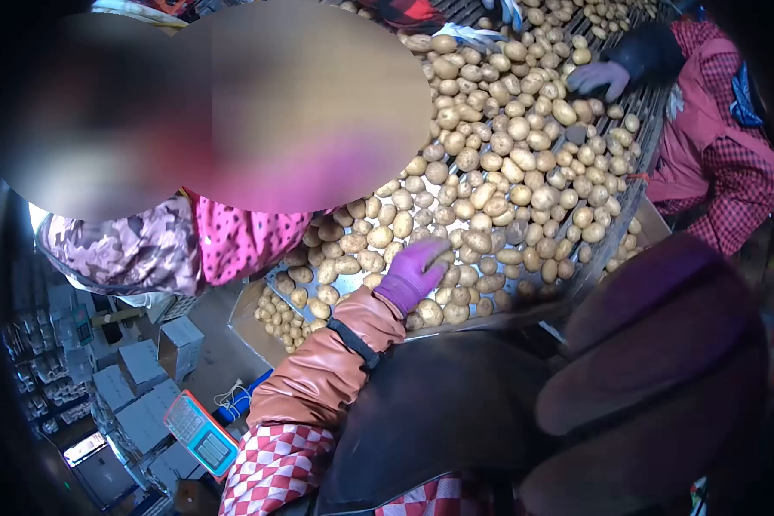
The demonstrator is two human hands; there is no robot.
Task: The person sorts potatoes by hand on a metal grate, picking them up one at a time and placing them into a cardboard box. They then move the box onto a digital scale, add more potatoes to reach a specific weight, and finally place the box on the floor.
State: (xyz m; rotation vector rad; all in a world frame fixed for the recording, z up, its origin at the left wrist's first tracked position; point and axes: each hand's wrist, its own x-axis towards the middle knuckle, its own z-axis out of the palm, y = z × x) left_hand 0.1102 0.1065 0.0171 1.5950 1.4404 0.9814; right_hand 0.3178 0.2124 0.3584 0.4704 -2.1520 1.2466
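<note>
At the centre of the view, the left hand (417, 271), in a purple glove, rests on the potatoes (518, 129) with its fingers lowered and slightly curled; whether they close around one cannot be told. Its arm, in a brown sleeve cover (305, 383), comes in from 7 o'clock. The right hand (645, 370) looms at 4 o'clock, dark, blurred and close to the camera, its fingers extended; whether it holds anything cannot be told.

The potatoes spread thickly from the left hand up toward 1 and 2 o'clock, over a pale table (346, 284) and the dark slats (655, 116) beyond. Smaller potatoes (277, 320) lie together at 8 o'clock, beside a cardboard edge.

At 2 o'clock a co-worker's gloved hand (600, 79) touches the potatoes. A camouflage sleeve (125, 245) shows at 9 o'clock. Between 7 and 8 o'clock stands a scale (199, 433), with pale boxes (181, 344) behind it.
</note>
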